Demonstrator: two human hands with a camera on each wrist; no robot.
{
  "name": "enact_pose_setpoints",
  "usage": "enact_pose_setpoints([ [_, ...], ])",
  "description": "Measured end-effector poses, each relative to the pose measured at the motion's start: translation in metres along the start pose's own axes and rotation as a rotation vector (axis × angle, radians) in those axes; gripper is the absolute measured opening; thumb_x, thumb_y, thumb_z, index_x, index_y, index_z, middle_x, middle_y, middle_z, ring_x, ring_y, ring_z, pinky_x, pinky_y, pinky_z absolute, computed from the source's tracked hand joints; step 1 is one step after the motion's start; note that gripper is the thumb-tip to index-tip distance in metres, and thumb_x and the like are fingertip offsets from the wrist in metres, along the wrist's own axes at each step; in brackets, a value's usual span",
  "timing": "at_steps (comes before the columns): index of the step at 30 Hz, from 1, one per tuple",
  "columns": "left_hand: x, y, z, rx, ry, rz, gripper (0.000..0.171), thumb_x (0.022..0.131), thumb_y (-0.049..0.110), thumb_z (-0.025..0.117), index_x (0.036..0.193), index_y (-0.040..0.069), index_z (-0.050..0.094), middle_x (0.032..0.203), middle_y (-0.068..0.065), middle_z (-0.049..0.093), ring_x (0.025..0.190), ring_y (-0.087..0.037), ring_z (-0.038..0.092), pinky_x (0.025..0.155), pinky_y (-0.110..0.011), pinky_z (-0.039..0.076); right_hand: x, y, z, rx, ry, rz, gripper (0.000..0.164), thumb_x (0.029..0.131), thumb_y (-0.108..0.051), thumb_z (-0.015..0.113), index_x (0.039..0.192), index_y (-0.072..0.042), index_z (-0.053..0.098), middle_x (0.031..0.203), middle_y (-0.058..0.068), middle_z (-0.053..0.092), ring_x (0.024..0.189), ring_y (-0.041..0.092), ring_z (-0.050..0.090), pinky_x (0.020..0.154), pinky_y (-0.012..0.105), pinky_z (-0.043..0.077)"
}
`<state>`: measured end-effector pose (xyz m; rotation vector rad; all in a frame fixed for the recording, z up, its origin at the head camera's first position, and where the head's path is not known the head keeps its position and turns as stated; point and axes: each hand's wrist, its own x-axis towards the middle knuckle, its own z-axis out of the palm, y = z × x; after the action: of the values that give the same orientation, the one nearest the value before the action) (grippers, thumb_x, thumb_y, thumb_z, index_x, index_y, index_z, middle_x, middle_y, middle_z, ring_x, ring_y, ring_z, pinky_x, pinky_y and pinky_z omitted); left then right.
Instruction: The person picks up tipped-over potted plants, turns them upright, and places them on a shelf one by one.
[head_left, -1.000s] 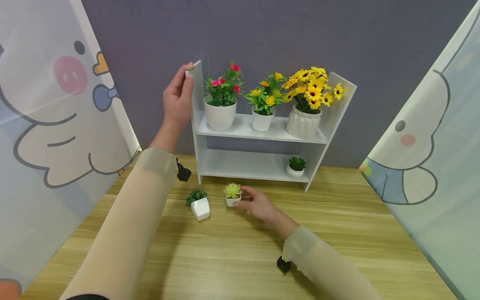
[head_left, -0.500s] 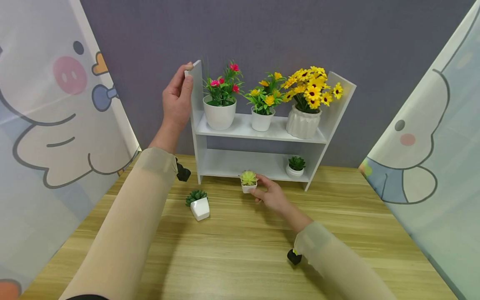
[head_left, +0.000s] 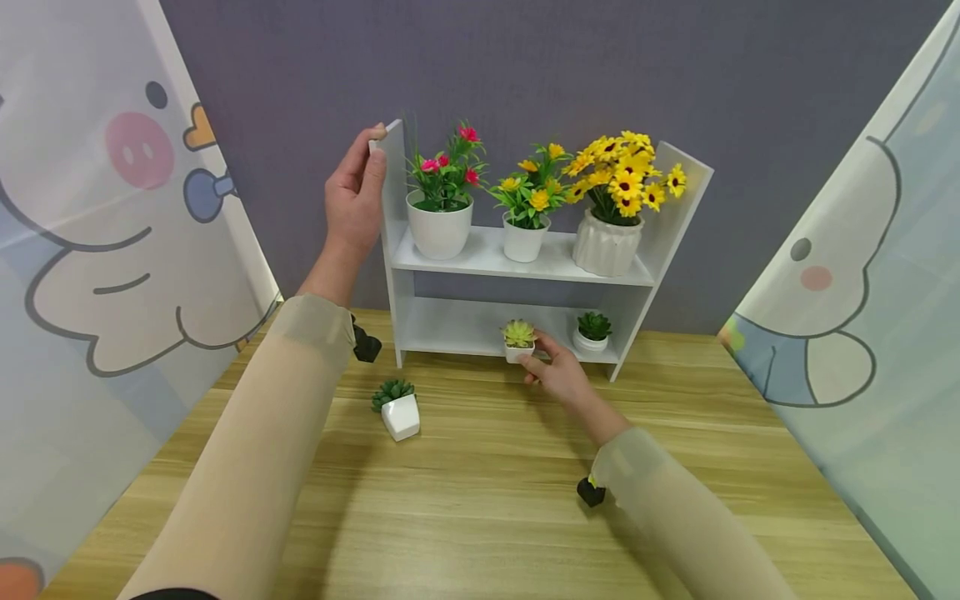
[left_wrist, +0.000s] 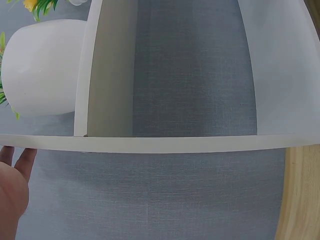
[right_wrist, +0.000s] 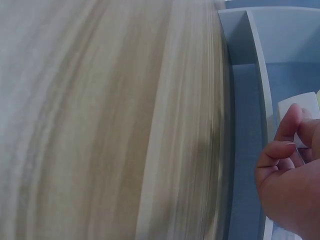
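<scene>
My right hand (head_left: 561, 375) pinches the small white pot of a light-green succulent (head_left: 518, 335) between thumb and fingers, at the front edge of the lower shelf (head_left: 457, 325). In the right wrist view the white pot (right_wrist: 300, 105) shows at the fingertips, beside the shelf board. My left hand (head_left: 356, 196) grips the top of the left side panel (head_left: 393, 192) of the white shelf unit, thumb in front. On the table, a dark-green succulent in a white pot (head_left: 401, 417) lies tipped over. Another dark-green succulent (head_left: 593, 332) stands at the lower shelf's right end.
Along the upper shelf stand a pink-flowered plant (head_left: 440, 225), a smaller yellow-flowered plant (head_left: 524, 237) and a ribbed pot of yellow daisies (head_left: 608, 242). A grey wall (head_left: 525, 67) rises behind the unit, with cartoon-printed sheets (head_left: 75, 275) on either side.
My right hand has lifted the light-green succulent off the table and carried it right and away from me to the lower shelf. My left hand stays on the side panel.
</scene>
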<state>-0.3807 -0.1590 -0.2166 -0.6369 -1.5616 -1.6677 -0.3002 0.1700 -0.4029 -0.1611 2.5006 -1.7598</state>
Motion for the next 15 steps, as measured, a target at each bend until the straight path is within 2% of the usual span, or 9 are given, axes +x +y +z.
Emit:
enact_pose_setpoints([
  [5,-0.001,0.0,0.0,-0.005,0.0,-0.004,0.04,0.115,0.015,0.057,0.153,0.004,0.064,0.163,-0.008,0.061,0.155,-0.011,0.052,0.129,-0.025,0.042,0.004,0.002,0.001,0.0,0.005,0.014,0.068,0.113,-0.021,0.064,0.174,-0.016,0.034,0.165,0.017,0.052,0.079,0.01,0.068,0.085,0.034,0.059],
  [15,0.0,-0.001,-0.001,0.0,-0.004,-0.009,0.04,0.115,0.017,0.057,0.153,0.006,0.064,0.163,-0.006,0.06,0.154,-0.011,0.053,0.129,-0.025,0.042,0.018,0.007,0.004,0.001,0.006,0.015,0.068,0.114,-0.026,0.062,0.175,-0.018,0.031,0.169,0.016,0.045,0.076,0.01,0.067,0.079,0.026,0.06],
])
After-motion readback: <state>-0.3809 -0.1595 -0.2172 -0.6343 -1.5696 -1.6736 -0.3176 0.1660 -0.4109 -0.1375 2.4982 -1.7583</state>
